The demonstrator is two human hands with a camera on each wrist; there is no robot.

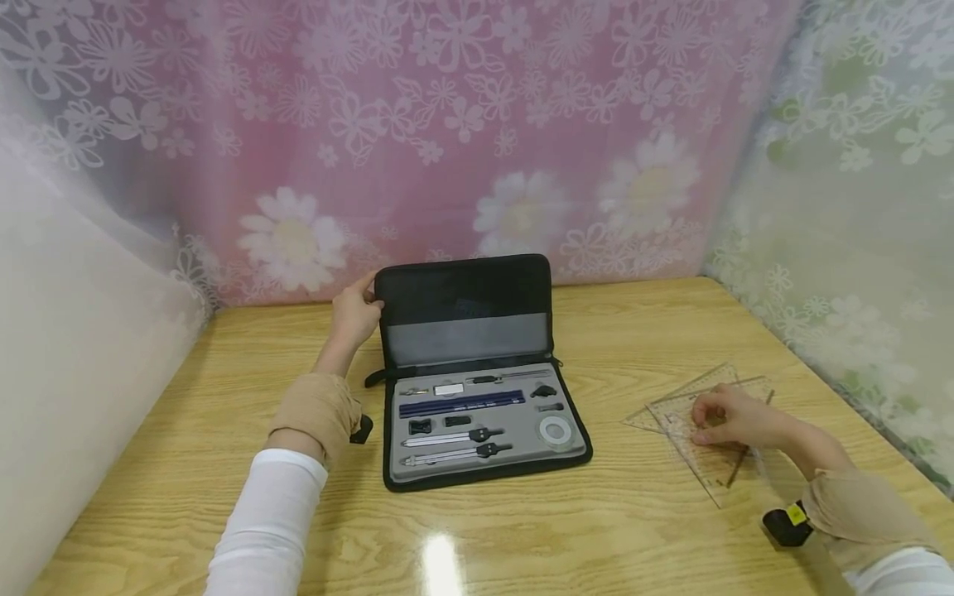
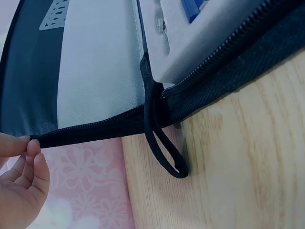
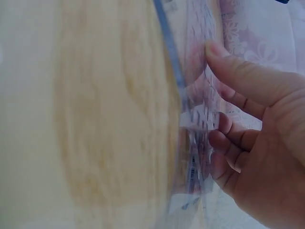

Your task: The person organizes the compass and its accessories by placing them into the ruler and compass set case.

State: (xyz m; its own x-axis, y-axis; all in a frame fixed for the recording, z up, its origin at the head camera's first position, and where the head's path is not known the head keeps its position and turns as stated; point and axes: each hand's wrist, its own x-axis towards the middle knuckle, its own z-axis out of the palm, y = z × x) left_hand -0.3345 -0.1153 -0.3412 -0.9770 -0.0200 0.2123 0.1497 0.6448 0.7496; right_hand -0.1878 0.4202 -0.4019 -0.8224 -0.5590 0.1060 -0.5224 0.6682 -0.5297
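Note:
My left hand (image 1: 356,313) holds the left edge of the raised lid (image 1: 469,290) of a black zippered geometry case. Thumb and fingertips pinch that edge in the left wrist view, where a black strap loop (image 2: 162,143) hangs by the hinge. In the case's grey tray (image 1: 522,443) lie two compasses (image 1: 447,439), dark blue pencils (image 1: 462,404), a white eraser (image 1: 449,389) and a round tape-like ring (image 1: 555,430). My right hand (image 1: 734,415) rests its bent fingertips on overlapping clear set squares (image 1: 693,414) at the right; no grip around them shows.
Wood-grain table (image 1: 492,530) surrounds the case. A pink floral curtain (image 1: 447,165) hangs behind, with pale cloth (image 1: 857,207) along the right. Each wrist carries a beige band (image 1: 320,414) with a small black camera (image 1: 787,526).

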